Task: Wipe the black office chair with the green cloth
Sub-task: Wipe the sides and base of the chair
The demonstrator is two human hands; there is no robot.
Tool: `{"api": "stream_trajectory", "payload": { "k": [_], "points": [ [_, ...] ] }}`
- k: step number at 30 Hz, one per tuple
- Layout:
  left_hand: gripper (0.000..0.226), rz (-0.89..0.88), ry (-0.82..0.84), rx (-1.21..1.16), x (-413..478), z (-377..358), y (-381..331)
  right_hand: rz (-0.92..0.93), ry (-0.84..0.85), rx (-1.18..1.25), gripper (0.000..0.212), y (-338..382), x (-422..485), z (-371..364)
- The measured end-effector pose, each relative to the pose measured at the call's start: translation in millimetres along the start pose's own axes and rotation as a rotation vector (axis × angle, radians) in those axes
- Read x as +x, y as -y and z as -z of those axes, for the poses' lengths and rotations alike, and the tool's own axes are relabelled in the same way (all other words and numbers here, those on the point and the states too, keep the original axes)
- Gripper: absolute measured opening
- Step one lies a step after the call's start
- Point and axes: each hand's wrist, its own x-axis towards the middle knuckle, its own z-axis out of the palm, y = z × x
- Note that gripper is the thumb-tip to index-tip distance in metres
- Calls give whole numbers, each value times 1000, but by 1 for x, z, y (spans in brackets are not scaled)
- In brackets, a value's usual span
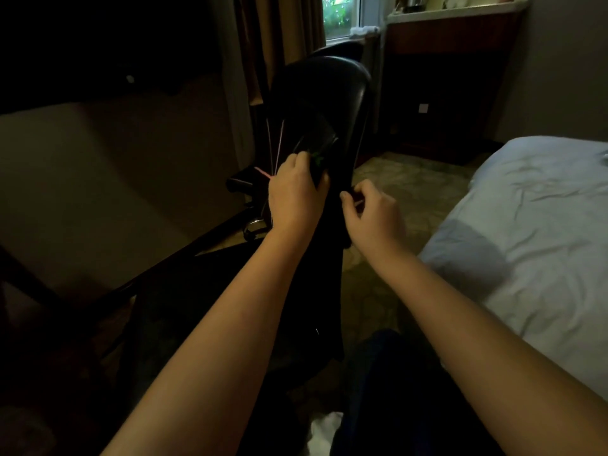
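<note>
The left hand (297, 192) has its grip curled round a bunched bit of the green cloth (317, 161) at frame centre. The right hand (375, 213) pinches a dark fold hanging between them, seemingly the same cloth. Just beyond, the black office chair (322, 103) rises toward the upper middle, its back nearer the left hand, which looks best placed to lead.

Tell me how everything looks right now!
left hand: gripping the green cloth.
right hand: pinching a dark fold, seemingly the cloth.
green cloth: bunched, mostly hidden.
black office chair: upright, just behind both hands.
bed: sheet rumpled.
curtain: pulled aside.
</note>
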Motion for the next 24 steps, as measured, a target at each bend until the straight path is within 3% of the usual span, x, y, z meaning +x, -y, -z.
{"api": "stream_trajectory", "payload": {
  "k": [24],
  "points": [
    [30, 183, 68, -51, -55, -42, 52, -46, -37, 3, 12, -21, -5, -21]
  ]
}}
